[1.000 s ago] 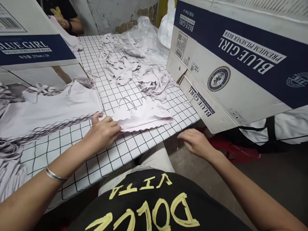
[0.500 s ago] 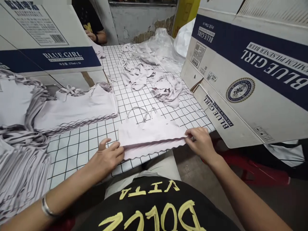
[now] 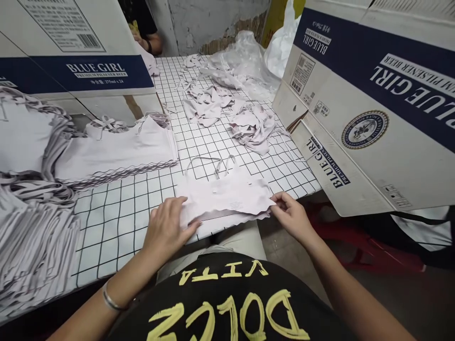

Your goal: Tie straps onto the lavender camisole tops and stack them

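A pale pink strappy top (image 3: 227,193) lies flat at the near edge of the grid-patterned table (image 3: 121,218). My left hand (image 3: 168,228) pinches the top's wavy hem at its left corner. My right hand (image 3: 289,214) pinches the hem at the right corner, past the table edge. The upper layer of fabric is lifted slightly off the layer beneath. The thin straps curl on the table just behind the top.
A neat stack of the same tops (image 3: 117,149) sits to the left, with bigger stacks (image 3: 31,208) at the far left. Loose tops (image 3: 249,125) lie behind. Blue Girl cartons stand left (image 3: 71,52) and right (image 3: 377,104). Another person's arm (image 3: 149,42) shows at the back.
My right hand came up from below the table edge and took the hem's right corner. The top has been drawn toward me, and its upper layer now lifts.
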Action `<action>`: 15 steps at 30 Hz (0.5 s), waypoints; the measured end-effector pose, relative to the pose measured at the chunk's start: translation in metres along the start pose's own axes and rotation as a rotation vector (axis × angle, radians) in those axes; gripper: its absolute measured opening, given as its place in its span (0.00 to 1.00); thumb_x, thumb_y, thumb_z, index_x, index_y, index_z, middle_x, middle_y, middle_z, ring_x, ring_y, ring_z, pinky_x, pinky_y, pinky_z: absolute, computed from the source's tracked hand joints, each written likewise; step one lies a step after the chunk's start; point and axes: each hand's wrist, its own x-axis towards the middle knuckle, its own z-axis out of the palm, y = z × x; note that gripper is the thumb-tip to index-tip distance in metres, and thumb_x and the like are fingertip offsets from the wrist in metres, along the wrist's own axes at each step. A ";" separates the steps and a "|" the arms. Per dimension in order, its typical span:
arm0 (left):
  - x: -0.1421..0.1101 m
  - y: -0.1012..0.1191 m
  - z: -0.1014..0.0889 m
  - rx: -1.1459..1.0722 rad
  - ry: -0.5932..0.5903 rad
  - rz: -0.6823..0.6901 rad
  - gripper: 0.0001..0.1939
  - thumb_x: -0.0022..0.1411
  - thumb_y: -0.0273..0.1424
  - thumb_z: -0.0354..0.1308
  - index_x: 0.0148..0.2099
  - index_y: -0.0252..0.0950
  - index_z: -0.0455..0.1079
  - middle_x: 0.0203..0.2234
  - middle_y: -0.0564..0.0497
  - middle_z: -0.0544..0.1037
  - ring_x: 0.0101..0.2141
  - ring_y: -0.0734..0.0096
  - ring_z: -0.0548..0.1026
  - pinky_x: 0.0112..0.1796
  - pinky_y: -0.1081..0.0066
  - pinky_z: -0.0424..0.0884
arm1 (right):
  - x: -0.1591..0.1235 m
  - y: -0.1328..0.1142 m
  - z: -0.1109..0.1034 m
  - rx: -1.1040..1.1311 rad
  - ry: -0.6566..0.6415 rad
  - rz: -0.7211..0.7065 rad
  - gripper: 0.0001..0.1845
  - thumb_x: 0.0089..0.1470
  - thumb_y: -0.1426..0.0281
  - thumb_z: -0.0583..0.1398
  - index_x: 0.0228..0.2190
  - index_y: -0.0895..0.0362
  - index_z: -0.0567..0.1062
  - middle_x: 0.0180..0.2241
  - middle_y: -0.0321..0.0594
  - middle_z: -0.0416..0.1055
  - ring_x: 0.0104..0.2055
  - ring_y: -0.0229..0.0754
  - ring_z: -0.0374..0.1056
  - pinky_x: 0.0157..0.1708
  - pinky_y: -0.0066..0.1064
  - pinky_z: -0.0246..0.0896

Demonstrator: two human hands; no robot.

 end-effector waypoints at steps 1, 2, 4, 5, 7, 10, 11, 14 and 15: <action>0.003 0.001 0.004 -0.012 -0.051 -0.021 0.19 0.60 0.39 0.56 0.50 0.35 0.67 0.40 0.43 0.72 0.40 0.56 0.70 0.37 0.61 0.65 | 0.000 -0.008 0.000 0.160 -0.072 0.084 0.05 0.49 0.68 0.60 0.29 0.55 0.69 0.26 0.34 0.65 0.27 0.37 0.61 0.30 0.30 0.57; 0.006 0.001 0.006 -0.054 -0.094 -0.036 0.16 0.61 0.37 0.54 0.48 0.36 0.69 0.39 0.44 0.72 0.39 0.56 0.70 0.37 0.61 0.65 | 0.001 -0.016 -0.002 0.334 -0.147 0.150 0.06 0.49 0.67 0.61 0.28 0.55 0.69 0.26 0.34 0.65 0.28 0.37 0.61 0.30 0.29 0.57; 0.013 0.001 0.006 -0.248 -0.119 -0.126 0.10 0.61 0.34 0.51 0.42 0.37 0.71 0.36 0.46 0.72 0.39 0.58 0.70 0.37 0.63 0.66 | 0.003 -0.030 -0.008 0.678 -0.266 0.228 0.07 0.50 0.64 0.61 0.29 0.55 0.69 0.28 0.35 0.67 0.31 0.38 0.64 0.33 0.30 0.60; 0.017 0.002 0.002 -0.416 -0.115 -0.221 0.09 0.61 0.33 0.51 0.40 0.37 0.71 0.35 0.46 0.73 0.38 0.59 0.71 0.37 0.64 0.67 | 0.005 -0.035 -0.011 0.824 -0.303 0.253 0.08 0.52 0.63 0.60 0.30 0.55 0.70 0.31 0.37 0.69 0.34 0.40 0.66 0.35 0.32 0.62; 0.027 0.007 -0.010 -0.916 -0.181 -0.432 0.10 0.60 0.34 0.53 0.41 0.37 0.70 0.35 0.47 0.74 0.38 0.60 0.73 0.39 0.63 0.69 | 0.008 -0.039 -0.014 1.031 -0.350 0.288 0.10 0.55 0.61 0.57 0.35 0.54 0.72 0.37 0.39 0.72 0.40 0.44 0.68 0.41 0.37 0.64; 0.043 0.025 -0.035 -1.736 -0.379 -0.582 0.16 0.61 0.35 0.51 0.48 0.33 0.69 0.39 0.44 0.77 0.43 0.56 0.75 0.46 0.57 0.70 | 0.013 -0.034 0.002 1.173 -0.366 0.325 0.10 0.58 0.63 0.56 0.38 0.54 0.72 0.42 0.40 0.74 0.45 0.44 0.69 0.48 0.40 0.63; 0.049 0.034 -0.042 -1.926 -0.420 -0.574 0.18 0.61 0.35 0.50 0.50 0.31 0.70 0.40 0.42 0.78 0.46 0.54 0.75 0.49 0.55 0.68 | 0.014 -0.033 0.013 1.210 -0.380 0.332 0.10 0.58 0.64 0.56 0.40 0.54 0.72 0.43 0.40 0.74 0.47 0.43 0.69 0.50 0.40 0.62; 0.058 0.055 -0.055 -2.200 -0.484 -0.539 0.20 0.64 0.37 0.49 0.48 0.28 0.71 0.42 0.40 0.79 0.51 0.51 0.73 0.55 0.52 0.64 | 0.012 -0.040 0.045 1.313 -0.580 0.378 0.15 0.60 0.63 0.53 0.46 0.55 0.70 0.47 0.41 0.73 0.50 0.43 0.68 0.54 0.42 0.59; 0.059 0.059 -0.056 -2.219 -0.487 -0.549 0.18 0.64 0.36 0.49 0.48 0.28 0.72 0.41 0.39 0.79 0.51 0.51 0.73 0.55 0.52 0.64 | 0.011 -0.047 0.052 1.333 -0.683 0.397 0.17 0.61 0.62 0.52 0.48 0.56 0.70 0.47 0.42 0.73 0.50 0.44 0.68 0.55 0.44 0.58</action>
